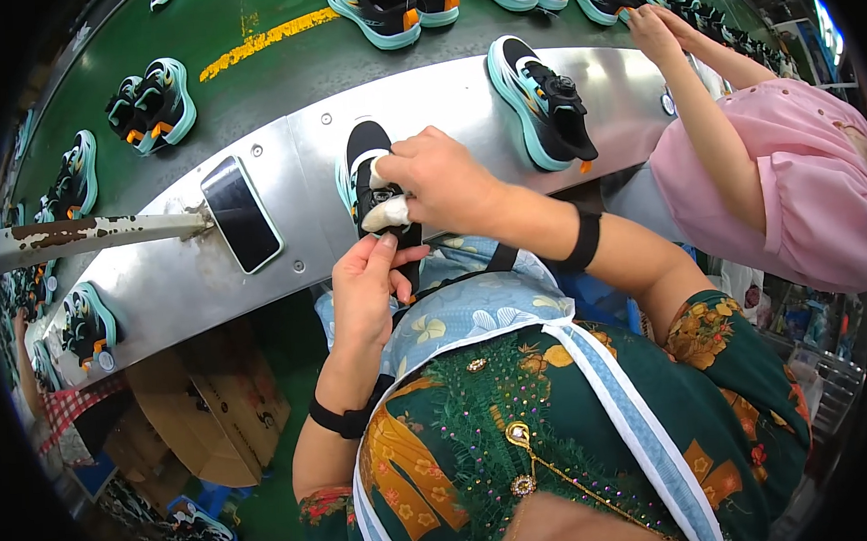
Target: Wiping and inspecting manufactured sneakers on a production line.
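A black sneaker (367,138) with a white and aqua sole lies on the metal ledge in front of me, toe pointing away. My right hand (444,183) is closed over its throat, beside a round dial on the lacing. White covers sit on the right thumb and a finger. At the collar end, my left hand (364,278) pinches the shoe's opening between thumb and forefinger, other fingers curled. Both hands hide much of the upper, so any small piece between the fingertips cannot be made out. To the right rests another matching sneaker (539,101).
A phone (241,213) lies on the metal ledge (315,97), near a chipped metal bar (93,237). Beyond runs a green belt (270,60) carrying several sneakers. A co-worker in a pink top (758,179) handles shoes at right. Below the ledge is a cardboard box (202,406).
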Available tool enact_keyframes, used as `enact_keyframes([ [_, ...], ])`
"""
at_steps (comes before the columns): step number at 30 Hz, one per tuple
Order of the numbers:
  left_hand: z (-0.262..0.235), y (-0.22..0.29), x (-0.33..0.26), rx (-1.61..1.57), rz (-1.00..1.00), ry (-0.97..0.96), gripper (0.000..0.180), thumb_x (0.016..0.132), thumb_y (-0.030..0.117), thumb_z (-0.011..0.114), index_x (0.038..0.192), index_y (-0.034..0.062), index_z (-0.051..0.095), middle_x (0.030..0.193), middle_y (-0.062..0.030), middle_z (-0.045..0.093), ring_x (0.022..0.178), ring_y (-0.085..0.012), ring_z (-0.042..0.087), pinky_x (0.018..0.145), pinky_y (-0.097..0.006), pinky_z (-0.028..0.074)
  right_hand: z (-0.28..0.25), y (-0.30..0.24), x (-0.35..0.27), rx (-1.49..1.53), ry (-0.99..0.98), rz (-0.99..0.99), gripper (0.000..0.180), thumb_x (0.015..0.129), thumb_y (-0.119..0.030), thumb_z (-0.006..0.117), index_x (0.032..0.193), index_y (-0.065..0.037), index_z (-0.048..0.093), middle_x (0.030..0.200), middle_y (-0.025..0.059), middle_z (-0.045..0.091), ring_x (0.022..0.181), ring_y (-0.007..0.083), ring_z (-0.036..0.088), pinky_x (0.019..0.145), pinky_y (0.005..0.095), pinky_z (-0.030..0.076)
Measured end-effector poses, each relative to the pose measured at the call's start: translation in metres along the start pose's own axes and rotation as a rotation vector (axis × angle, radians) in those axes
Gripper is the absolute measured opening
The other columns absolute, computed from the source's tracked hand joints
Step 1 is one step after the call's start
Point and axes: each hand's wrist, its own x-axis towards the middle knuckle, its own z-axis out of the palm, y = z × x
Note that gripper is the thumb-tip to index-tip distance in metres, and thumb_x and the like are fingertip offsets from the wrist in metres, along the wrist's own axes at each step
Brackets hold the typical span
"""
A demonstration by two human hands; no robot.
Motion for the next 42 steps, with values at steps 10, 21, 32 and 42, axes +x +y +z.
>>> enact_keyframes([
  [10,0.004,0.001,0.006,-0.034,-0.055,-0.025,0.021,0.097,0.016,0.049,0.097,-0.0033,0.057,0.088,-0.0219,0.067,0.046,-0.0094,0.051,0.042,-0.021,0.041,0.003,0.017,0.004,0.199,-0.080,0.004,0.029,0.073,-0.026,0.075,0.094,-0.009,0.065,0.077,0.0117,0.061,0.076,0.0301,0.060,0.067,0.0399,0.047],
  [21,0.000,-0.008,0.018,-0.070,0.013,-0.057,0.022,0.098,0.014,0.047,0.097,-0.0049,0.058,0.093,-0.0140,0.064,0.084,-0.0184,0.068,0.044,-0.022,0.046,0.005,0.032,0.009,0.359,-0.260,-0.087,0.039,0.074,-0.020,0.075,0.111,-0.012,0.065,0.081,0.0109,0.054,0.075,0.0271,0.057,0.068,0.0387,0.046],
  [32,0.011,-0.010,0.020,-0.008,0.004,0.004,0.023,0.099,0.013,0.045,0.100,-0.0055,0.058,0.093,-0.0193,0.067,0.062,-0.0130,0.063,0.042,-0.022,0.044,0.008,0.032,-0.005,0.299,-0.098,0.040,0.032,0.077,-0.018,0.070,0.105,-0.006,0.062,0.083,0.0161,0.061,0.080,0.0331,0.061,0.070,0.0393,0.049],
  [42,0.017,-0.015,0.019,-0.009,-0.007,0.010,0.023,0.099,0.016,0.045,0.097,-0.0033,0.057,0.090,-0.0205,0.068,0.044,-0.0097,0.051,0.042,-0.022,0.041,-0.016,0.041,0.007,0.392,-0.318,-0.042,0.031,0.074,-0.019,0.073,0.103,-0.010,0.065,0.085,0.0143,0.058,0.077,0.0327,0.059,0.068,0.0407,0.048],
])
